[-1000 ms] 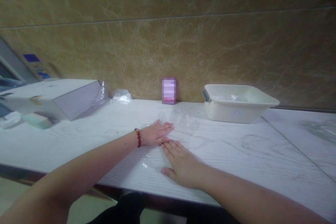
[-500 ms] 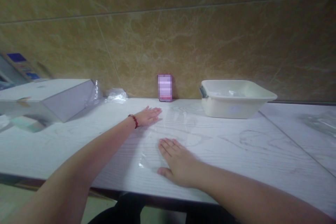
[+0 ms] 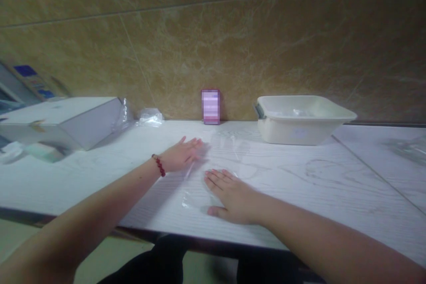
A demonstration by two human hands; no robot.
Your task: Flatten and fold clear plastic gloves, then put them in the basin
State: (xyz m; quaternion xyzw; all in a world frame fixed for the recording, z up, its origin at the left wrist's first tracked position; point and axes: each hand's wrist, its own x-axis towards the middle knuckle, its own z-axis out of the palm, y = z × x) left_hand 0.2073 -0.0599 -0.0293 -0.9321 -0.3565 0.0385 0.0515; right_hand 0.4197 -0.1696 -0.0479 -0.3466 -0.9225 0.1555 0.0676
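Observation:
A clear plastic bag (image 3: pixel 229 144) lies flat on the white wood-grain table in front of me, its outline faint. My right hand (image 3: pixel 234 197) rests palm down on the nearer part of the bag, fingers stretched and thumb apart. Over the bag's far left side is my left hand (image 3: pixel 182 155), fingers spread and slightly blurred. It seems a little raised, with a shadow beside it; contact with the bag I cannot tell. A red bead bracelet (image 3: pixel 159 165) circles the left wrist. Neither hand grasps anything.
A phone (image 3: pixel 211 107) leans upright against the tiled wall. Right of it stands a cream plastic basin (image 3: pixel 289 132) with clear plastic inside. At left are a white box (image 3: pixel 83 120) and crumpled clear plastic (image 3: pixel 149 117). More clear plastic (image 3: pixel 411 148) lies at far right.
My left hand has drawn slightly back towards me and appears to have lifted, its wrist shifting left. The right hand stays nearly in place on the bag. The view has tilted down slightly.

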